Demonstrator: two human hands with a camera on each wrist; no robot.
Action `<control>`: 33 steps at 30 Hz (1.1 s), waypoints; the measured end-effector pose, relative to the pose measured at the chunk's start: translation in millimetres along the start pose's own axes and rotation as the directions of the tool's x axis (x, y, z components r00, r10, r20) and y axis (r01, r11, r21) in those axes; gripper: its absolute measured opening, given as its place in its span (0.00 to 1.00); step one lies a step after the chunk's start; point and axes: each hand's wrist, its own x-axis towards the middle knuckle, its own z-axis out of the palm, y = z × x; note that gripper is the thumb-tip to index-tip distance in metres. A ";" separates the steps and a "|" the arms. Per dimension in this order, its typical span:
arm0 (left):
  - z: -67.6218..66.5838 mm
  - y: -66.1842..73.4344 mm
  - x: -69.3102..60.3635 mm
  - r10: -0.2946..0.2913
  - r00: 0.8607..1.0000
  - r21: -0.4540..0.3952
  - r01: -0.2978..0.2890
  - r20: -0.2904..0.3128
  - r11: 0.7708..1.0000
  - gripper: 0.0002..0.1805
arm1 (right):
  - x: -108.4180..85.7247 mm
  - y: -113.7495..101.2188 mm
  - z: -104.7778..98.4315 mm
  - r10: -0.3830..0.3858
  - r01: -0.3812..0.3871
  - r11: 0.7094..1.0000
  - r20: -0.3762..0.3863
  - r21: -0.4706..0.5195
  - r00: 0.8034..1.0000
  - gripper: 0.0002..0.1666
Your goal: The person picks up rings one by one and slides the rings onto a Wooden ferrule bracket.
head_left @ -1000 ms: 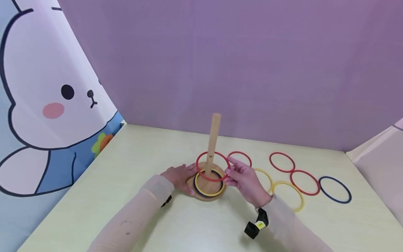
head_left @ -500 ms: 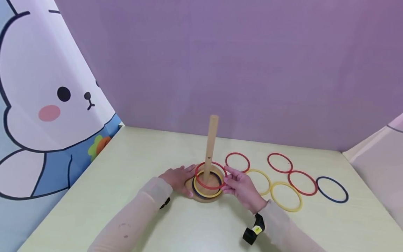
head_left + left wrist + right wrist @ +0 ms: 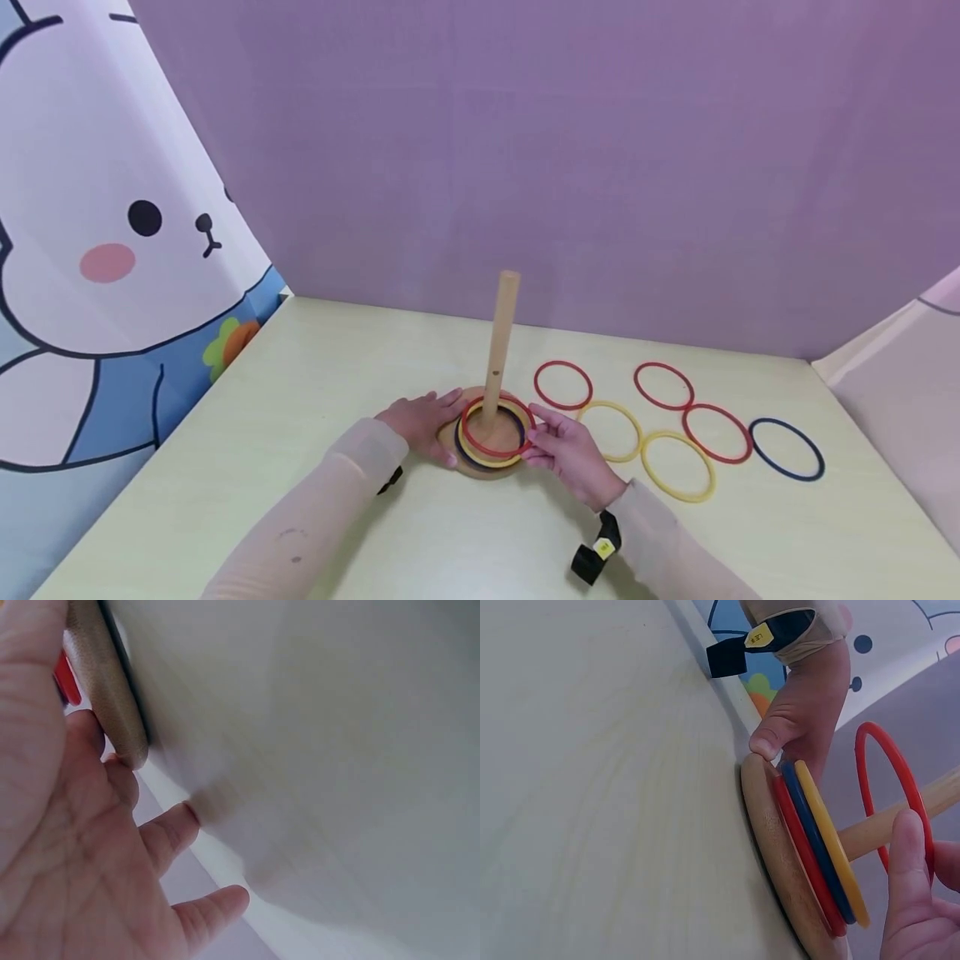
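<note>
Landmark: wooden peg (image 3: 502,333), standing up from its wooden base (image 3: 769,817).

Left of peg: left hand (image 3: 426,421), at the base's edge. Likely trouble: base skidding, should its pressure slacken while a ring drags on the peg. Pose: fingers spread, thumb resting on the rim; steadying, not closed around it.

At peg's foot, encircling it: lower red ring (image 3: 804,847), blue ring (image 3: 817,840), yellow ring (image 3: 835,840) uppermost. Above these, apart from them, held red ring (image 3: 909,776) also goes around the peg. Gripped on one side only, so an uneven release could make it catch or settle off-centre.

Right of peg: right hand (image 3: 570,450), reaching inward, thumb and fingertips pinching that ring's right edge.

Farther right of peg: loose red rings (image 3: 708,406), loose yellow rings (image 3: 690,500), loose blue ring (image 3: 801,477), lying flat. A wide elbow swing might nudge the nearest yellow.
</note>
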 end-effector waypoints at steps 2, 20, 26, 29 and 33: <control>-0.8 0.4 0.0 0.000 1.000 0.001 0.000 0.002 1.000 0.51 | 0.3 0.4 0.0 0.003 -0.003 1.000 0.003 -0.003 1.000 0.33; -4.1 1.6 -0.8 -0.009 1.000 -0.005 0.009 0.011 1.000 0.51 | 5.5 5.9 4.0 0.050 -0.052 0.997 -0.036 -0.059 0.998 0.31; -3.8 1.1 -1.8 -0.004 1.000 -0.016 0.004 0.021 1.000 0.52 | 8.4 6.5 4.0 0.052 -0.062 0.990 -0.081 -0.126 0.995 0.30; -4.2 0.6 -1.7 -0.001 1.000 -0.012 0.001 0.018 1.000 0.52 | 9.9 5.4 3.0 0.045 -0.061 0.985 -0.100 -0.159 0.994 0.29; -3.9 0.0 -0.3 -0.005 1.000 -0.003 0.005 0.019 1.000 0.53 | 11.6 4.4 1.0 0.046 -0.065 0.982 -0.109 -0.175 0.993 0.28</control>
